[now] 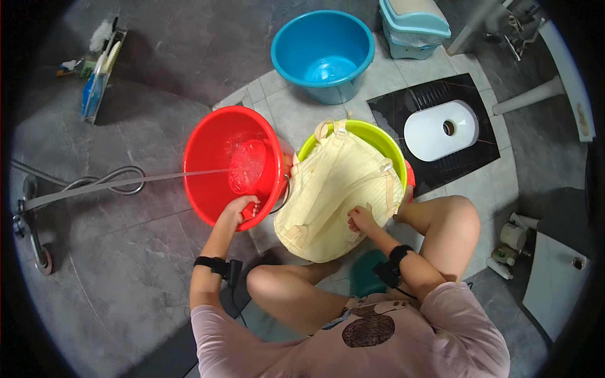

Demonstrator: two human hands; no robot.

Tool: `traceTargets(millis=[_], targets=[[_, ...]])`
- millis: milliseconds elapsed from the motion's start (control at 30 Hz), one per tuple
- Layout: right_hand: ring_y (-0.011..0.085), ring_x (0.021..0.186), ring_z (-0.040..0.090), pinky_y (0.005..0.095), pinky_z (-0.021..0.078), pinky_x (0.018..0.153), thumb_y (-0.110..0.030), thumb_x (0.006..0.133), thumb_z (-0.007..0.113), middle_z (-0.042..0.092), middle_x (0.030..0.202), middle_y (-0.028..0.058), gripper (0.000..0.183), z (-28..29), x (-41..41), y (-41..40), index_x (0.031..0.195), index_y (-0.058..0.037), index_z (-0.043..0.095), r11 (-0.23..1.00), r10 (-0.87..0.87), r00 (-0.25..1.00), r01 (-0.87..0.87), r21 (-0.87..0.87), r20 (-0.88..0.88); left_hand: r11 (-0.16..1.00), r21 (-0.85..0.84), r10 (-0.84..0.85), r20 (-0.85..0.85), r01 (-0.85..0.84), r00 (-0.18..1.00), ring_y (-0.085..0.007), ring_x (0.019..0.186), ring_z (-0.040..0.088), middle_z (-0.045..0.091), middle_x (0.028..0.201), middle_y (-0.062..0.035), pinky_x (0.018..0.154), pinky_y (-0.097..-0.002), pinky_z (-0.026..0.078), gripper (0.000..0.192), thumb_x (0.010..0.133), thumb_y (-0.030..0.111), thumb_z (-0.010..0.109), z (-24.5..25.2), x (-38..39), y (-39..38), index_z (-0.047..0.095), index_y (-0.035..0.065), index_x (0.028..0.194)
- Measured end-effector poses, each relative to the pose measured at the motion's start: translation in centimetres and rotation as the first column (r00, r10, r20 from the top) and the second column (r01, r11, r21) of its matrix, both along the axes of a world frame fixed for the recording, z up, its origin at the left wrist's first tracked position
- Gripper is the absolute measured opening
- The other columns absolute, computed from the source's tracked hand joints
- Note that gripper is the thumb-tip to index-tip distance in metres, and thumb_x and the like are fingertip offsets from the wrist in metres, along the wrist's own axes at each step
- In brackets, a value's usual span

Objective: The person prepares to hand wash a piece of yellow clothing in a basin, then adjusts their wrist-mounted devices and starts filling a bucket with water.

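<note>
My left hand [242, 208] grips the handle of a red plastic dipper [257, 158], at the near rim of a red bucket [203, 127]. A thin stream of water [156, 178] runs from the wall tap [21, 217] into the dipper, where the water splashes. My right hand [361, 220] is closed on a pale yellow quilted fabric piece [326, 189], and folds run towards the fingers. This fabric has straps and buckles along its edge. It drapes over a lime-green basin [399, 151] and hangs down its near side.
A blue basin [326, 47] stands beyond, beside a lidded bin [413, 33]. To the right is a squat toilet [439, 130] set in black tile. A brush rack [101, 80] hangs on the left wall. Beneath me is a green stool [366, 274]. Bottles [505, 255] stand at far right.
</note>
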State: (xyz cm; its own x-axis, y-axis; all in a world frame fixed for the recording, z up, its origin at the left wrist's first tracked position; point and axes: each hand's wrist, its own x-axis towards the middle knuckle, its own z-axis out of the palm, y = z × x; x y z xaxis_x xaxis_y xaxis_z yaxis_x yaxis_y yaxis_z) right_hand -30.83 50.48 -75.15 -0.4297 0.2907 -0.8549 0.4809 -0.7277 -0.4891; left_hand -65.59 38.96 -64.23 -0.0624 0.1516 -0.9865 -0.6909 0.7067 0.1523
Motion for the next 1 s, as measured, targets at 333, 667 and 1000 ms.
traceTargets(millis=[333,667,1000], targets=[[0.0146,0.049,0.053,0.0253,0.0429,0.04,-0.024,0.078,0.046,0.055,0.067,0.0085,0.025,5.0,2.2,-2.3,0.087,-0.0015,0.052,0.986,0.126,0.992,-0.125,0.114,-0.002,0.997,0.063,0.038,-0.091,-0.032,0.995,-0.0106,0.045,0.043,0.048,0.059,-0.0038,0.04,-0.0198,0.038,0.007,0.07,0.006,0.053,7.6,2.7,-2.3,0.047,0.0028,0.069],[0.0143,0.058,0.056,0.025,0.0454,0.046,-0.033,0.081,0.045,0.056,0.076,0.0079,0.034,9.7,1.1,-4.3,0.09,-0.0013,0.054,0.984,0.144,0.93,-0.098,0.148,-0.337,0.971,0.206,-0.056,-0.284,0.118,0.957,-0.008,0.043,0.04,0.045,0.06,-0.0017,0.037,-0.0199,0.033,0.01,0.073,0.008,0.052,19.5,9.9,-5.7,0.043,0.0039,0.077],[0.0212,0.091,0.052,0.0328,0.0441,0.076,-0.049,0.079,0.046,0.052,0.1,0.0131,0.061,25.5,-2.9,-8.1,0.111,0.0027,0.045,0.988,0.11,0.732,-0.155,-0.008,-0.672,0.923,0.211,-0.194,-0.468,0.322,0.862,-0.0092,0.042,0.043,0.046,0.058,-0.0022,0.036,-0.022,0.035,0.009,0.071,0.007,0.052,25.8,19.2,-6.8,0.046,0.0025,0.076]])
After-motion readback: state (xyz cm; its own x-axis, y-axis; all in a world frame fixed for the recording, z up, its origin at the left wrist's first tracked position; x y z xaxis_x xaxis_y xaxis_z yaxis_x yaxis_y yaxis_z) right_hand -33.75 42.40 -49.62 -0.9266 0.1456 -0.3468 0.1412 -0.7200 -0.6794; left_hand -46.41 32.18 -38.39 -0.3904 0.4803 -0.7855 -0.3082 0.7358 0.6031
